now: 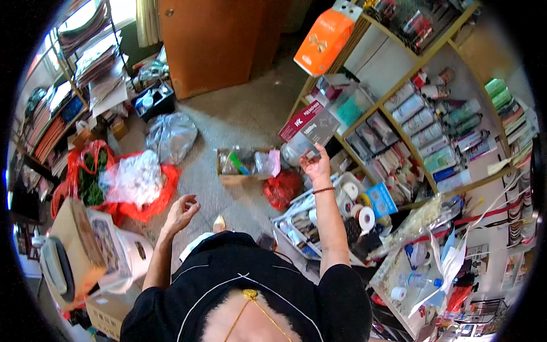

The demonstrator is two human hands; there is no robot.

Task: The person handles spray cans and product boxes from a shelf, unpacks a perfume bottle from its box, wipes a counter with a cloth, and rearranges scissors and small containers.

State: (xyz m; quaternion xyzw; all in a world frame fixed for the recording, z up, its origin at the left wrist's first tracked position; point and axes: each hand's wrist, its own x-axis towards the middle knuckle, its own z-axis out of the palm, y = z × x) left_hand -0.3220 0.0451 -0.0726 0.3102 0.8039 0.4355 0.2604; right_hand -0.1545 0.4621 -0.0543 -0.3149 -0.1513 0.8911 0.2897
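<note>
My right hand (317, 168), with a beaded bracelet at the wrist, is raised beside the shelving and pinches the lower edge of a flat box (310, 126). The box is dark red and grey with white print, including "10000", and has a clear lower part. My left hand (181, 212) hangs over the floor in front of me, fingers loosely bent and apart, with nothing in it. Nearest below the right hand are a red plastic bag (282, 190) and a crate (299, 232) packed with rolls and small goods.
A cardboard box (233, 179) of small items sits on the floor. To the left lie red bags (151, 210) and a clear bag (172, 137). Wooden shelving (379, 108) lines the right, an orange package (323, 43) on top. A brown door (208, 45) stands ahead.
</note>
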